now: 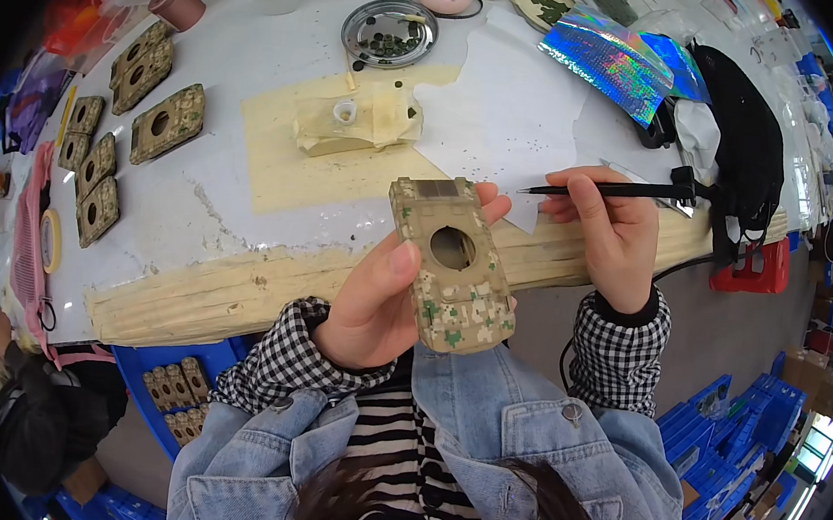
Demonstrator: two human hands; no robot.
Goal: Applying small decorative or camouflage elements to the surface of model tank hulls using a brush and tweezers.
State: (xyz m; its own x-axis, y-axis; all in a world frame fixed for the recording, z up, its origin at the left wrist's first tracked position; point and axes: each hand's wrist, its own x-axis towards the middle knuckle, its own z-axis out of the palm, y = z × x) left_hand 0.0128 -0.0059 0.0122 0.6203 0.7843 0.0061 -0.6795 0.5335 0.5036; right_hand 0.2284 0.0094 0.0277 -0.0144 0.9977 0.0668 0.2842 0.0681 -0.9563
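And here, just off the centre of the view, is the camouflage shell (454,310), tilted, its round hole facing up, and the left hand (374,291) has it: thumb along the 9 o'clock edge, fingers wrapped behind and poking out past the far side. Over between 2 and 3 o'clock, the right hand (620,233) pinches a slim black tool (616,189) between thumb and fingers, the remaining fingers curled in, its fine tip aimed left and well clear of the shell, at about 1 o'clock from it. Up at 12, a white sheet (520,91) lies dotted with dark specks; at 11, a pale yellow block (303,136) carries a small white cup (338,113), and farther out sits a round metal dish (363,45) of dark green bits. Shiny holographic foil (607,67) gleams at 1 o'clock, a black cloth item (744,140) slumps at 2. Look to 10: more camouflage shells (183,121) in a loose cluster! Tape roll (56,238) at 9, and down at 8, a blue tray (137,374) holds rows of similar shells.
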